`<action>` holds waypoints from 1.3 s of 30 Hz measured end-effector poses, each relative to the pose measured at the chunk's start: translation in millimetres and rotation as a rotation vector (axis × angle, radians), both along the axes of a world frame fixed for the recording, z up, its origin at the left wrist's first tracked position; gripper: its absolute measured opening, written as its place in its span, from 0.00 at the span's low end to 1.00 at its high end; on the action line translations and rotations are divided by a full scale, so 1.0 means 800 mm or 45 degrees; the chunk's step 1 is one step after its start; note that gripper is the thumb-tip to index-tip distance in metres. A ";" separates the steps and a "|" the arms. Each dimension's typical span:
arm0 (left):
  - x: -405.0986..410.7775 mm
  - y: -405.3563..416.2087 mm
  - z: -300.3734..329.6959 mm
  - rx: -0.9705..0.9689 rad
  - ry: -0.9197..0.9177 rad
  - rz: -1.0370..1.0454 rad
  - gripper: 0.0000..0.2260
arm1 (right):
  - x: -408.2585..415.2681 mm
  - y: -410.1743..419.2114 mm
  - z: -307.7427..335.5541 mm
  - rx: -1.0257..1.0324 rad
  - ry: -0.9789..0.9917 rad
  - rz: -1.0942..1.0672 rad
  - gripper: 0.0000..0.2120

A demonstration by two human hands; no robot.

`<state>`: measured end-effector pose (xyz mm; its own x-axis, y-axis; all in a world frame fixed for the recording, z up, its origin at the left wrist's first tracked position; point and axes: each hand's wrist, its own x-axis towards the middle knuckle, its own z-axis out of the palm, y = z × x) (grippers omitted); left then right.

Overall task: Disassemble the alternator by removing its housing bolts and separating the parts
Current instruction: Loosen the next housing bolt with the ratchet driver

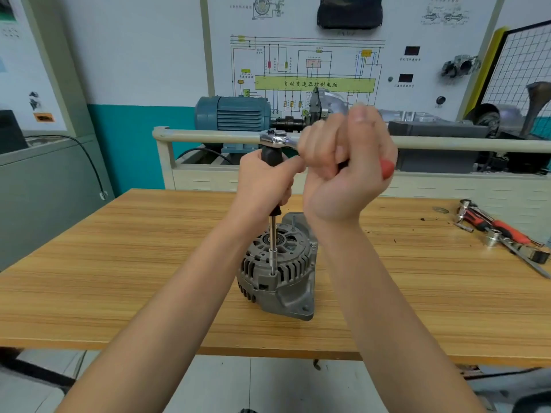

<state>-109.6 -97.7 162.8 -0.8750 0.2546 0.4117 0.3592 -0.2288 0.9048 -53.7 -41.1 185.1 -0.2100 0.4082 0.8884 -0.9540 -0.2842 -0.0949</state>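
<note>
**Turning Out a Bolt on the Alternator**

The alternator (278,272) sits near the middle of the wooden table (119,263), with its round vented face up. A long driver (272,231) stands straight up from it. Its tip sits in a bolt hole near the front edge of the housing.

This looks like the bolt-removing step. No parts are apart yet.

The left hand (265,181) is wrapped around the black handle of the driver and holds it upright. The right hand (347,162) is curled tight around the red-tipped handle of a ratchet (278,140), which sits on top of the driver. Both arms reach up and forward, with the hands high above the alternator.

Next, I think the right hand must swing the ratchet sideways while the left keeps the driver straight, so the tip does not slip out.

More tools (501,231) lie at the right end of the table.
</note>
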 end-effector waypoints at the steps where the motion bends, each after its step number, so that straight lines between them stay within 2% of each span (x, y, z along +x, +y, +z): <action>1: -0.002 -0.004 0.001 -0.005 -0.008 -0.102 0.17 | -0.001 0.009 0.004 -0.040 -0.055 0.155 0.17; 4: -0.008 -0.019 0.005 -0.011 -0.030 -0.428 0.16 | -0.012 0.040 0.012 -0.205 -0.312 0.625 0.26; 6: -0.008 -0.022 0.007 -0.046 -0.027 -0.586 0.17 | -0.022 0.055 0.013 -0.366 -0.424 0.922 0.28; 8: -0.005 -0.018 0.007 -0.079 -0.036 -0.588 0.21 | -0.032 0.064 0.013 -0.483 -0.452 1.100 0.29; 10: -0.003 -0.012 0.008 -0.081 -0.068 -0.503 0.22 | -0.035 0.066 0.012 -0.537 -0.447 1.121 0.28; 14: 0.000 0.000 0.008 -0.039 -0.091 -0.151 0.20 | -0.019 0.052 0.009 -0.450 -0.379 0.843 0.27; 18: 0.009 0.014 0.006 0.037 -0.076 0.208 0.15 | -0.003 0.020 0.002 -0.174 -0.145 0.382 0.23; 20: 0.011 0.018 0.007 0.043 -0.031 0.261 0.14 | 0.001 0.003 -0.005 -0.031 0.037 -0.013 0.18; 22: 0.015 0.016 0.008 0.033 -0.001 0.189 0.12 | 0.005 -0.011 -0.011 0.102 0.140 -0.360 0.13; 24: 0.014 0.012 0.008 0.012 0.014 0.086 0.10 | 0.007 -0.016 -0.014 0.121 0.144 -0.459 0.10; 27: 0.007 0.001 0.007 -0.093 -0.002 0.040 0.14 | 0.005 -0.005 -0.007 0.024 0.106 -0.184 0.13; 33: -0.008 -0.024 0.005 -0.065 -0.033 -0.580 0.19 | -0.013 0.049 0.014 -0.276 -0.397 0.734 0.28; 36: -0.005 -0.017 0.005 -0.107 -0.073 -0.470 0.21 | -0.030 0.063 0.015 -0.482 -0.470 1.037 0.29; 39: -0.001 -0.008 0.007 -0.086 -0.096 -0.232 0.21 | -0.028 0.057 0.014 -0.529 -0.435 0.974 0.27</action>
